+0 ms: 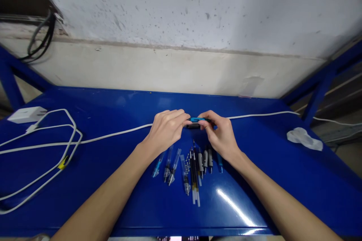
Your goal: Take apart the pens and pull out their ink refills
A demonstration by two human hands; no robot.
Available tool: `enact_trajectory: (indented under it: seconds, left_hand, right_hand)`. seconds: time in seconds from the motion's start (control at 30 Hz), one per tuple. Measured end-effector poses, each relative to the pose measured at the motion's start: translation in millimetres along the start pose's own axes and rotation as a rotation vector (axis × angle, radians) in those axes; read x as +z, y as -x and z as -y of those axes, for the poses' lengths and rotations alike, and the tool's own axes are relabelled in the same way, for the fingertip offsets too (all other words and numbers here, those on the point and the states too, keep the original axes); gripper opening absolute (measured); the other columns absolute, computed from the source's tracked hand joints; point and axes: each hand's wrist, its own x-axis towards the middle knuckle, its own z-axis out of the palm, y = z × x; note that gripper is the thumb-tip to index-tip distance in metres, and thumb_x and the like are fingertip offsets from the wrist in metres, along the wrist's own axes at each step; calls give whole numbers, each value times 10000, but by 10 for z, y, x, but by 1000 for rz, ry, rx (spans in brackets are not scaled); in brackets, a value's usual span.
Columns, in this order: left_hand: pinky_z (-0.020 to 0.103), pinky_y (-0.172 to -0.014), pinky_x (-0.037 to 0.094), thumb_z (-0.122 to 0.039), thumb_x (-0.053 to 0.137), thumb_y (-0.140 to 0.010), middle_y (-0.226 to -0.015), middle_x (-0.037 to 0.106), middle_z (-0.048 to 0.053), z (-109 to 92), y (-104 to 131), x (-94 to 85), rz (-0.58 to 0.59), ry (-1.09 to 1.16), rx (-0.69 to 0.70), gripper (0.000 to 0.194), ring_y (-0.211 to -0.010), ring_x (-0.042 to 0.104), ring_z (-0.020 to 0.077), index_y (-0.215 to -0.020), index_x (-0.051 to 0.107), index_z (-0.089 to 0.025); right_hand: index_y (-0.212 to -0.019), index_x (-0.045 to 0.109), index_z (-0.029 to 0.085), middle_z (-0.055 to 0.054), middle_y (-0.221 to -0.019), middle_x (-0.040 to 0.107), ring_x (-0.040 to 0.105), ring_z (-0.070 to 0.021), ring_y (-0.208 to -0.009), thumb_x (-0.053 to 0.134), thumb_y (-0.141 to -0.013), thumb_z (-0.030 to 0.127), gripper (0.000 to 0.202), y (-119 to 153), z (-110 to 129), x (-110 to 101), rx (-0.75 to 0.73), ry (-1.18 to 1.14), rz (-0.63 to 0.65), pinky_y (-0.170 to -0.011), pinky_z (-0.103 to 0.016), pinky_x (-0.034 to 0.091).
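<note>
Two bare forearms come in from the near edge, left and right, over the blue desk. Between them, nearest on the desk, lie several dark refills, side by side, their pale ends toward the person and their tips pointing away. To the left of these are clear barrels, lying a little slanted, and some tiny parts, too small for me to identify. To the right are grey barrels and, partly under the right wrist, one blue barrel.

Just farther than this group, the left hand and the right hand meet at one blue pen. Its long axis runs from left to right, crosswise to the refills. The left thumb and fingers pinch its left end, the right ones its dark right end, so neither hand is nearer. Just beside it, on the near side, is a dark piece; I cannot tell whether it is held too.

Beyond the right hand lies a white wad. One white cable passes behind both hands; at far left is a charger. Last stands the stained wall.
</note>
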Motion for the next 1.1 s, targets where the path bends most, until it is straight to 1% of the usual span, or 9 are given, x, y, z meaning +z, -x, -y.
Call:
enact_trajectory:
  seconds: [0.1,0.2,0.23,0.37,0.57,0.73,0.87,0.97,1.1]
  left_hand:
    - [308,-590,365,-219,453,-1039,-739,651,7,-29,-2,-14,5,8,-55,273,-645,587,150,-867,661,-174]
    - [312,-610,377,-218,442,-1034,-744,662,14,-26,-9,-28,30,0,-65,281,-671,595,161,-845,645,-173]
    - [312,-621,383,-217,438,-1034,-747,668,17,-21,-10,-28,42,-2,-55,283,-681,599,164,-846,644,-174]
    - [307,-631,383,-224,436,-1035,-767,691,21,-7,-3,-15,93,9,-25,284,-695,614,167,-857,651,-178]
    - [289,-587,345,-258,410,-1056,-739,667,12,-13,3,-38,126,52,-88,335,-682,621,154,-821,635,-178]
    - [288,-576,331,-293,423,-1064,-804,699,17,-24,9,-19,194,56,-78,311,-701,648,162,-900,662,-179]
    - [289,-545,291,-320,403,-1069,-774,691,14,-29,12,-14,197,37,-102,347,-622,613,150,-862,644,-181]
    - [291,-550,280,-307,389,-1066,-769,693,10,-26,10,-28,205,49,-104,347,-630,619,155,-846,629,-186]
    - [305,-543,236,-284,397,-1046,-733,695,10,-58,-7,-33,284,7,-138,325,-607,620,177,-818,610,-195]
  right_hand:
    - [-1021,664,210,-46,-948,722,646,-175,-795,574,-1006,296,125,0,0,-1,-75,9,-36,-705,-285,483]
    - [-1183,646,227,-67,-1096,714,651,-209,-961,618,-992,332,219,-8,15,-6,-81,24,-4,-802,-317,498]
    - [-1185,652,227,-65,-1067,718,649,-211,-957,601,-1004,349,224,-11,20,-7,-71,36,27,-811,-324,492]
    - [-938,699,201,-31,-780,685,611,-183,-754,468,-1067,333,295,-17,35,-6,-46,77,107,-746,-323,454]
    - [-1095,680,220,-60,-1000,718,601,-216,-902,565,-1024,289,152,-22,52,-9,-165,78,38,-817,-348,466]
    - [-970,695,213,-32,-809,699,594,-202,-788,505,-1054,302,226,-25,33,-7,-92,99,84,-767,-344,450]
    - [-1000,670,215,-50,-947,714,590,-217,-875,561,-1021,244,114,-24,40,-9,-164,77,38,-796,-350,460]
    - [-1048,663,214,-61,-1017,708,582,-228,-937,587,-1013,278,105,-25,64,-11,-180,92,44,-848,-370,451]
    - [-929,701,218,-42,-867,725,556,-226,-859,513,-1054,340,257,-33,55,-22,-89,179,140,-824,-390,409]
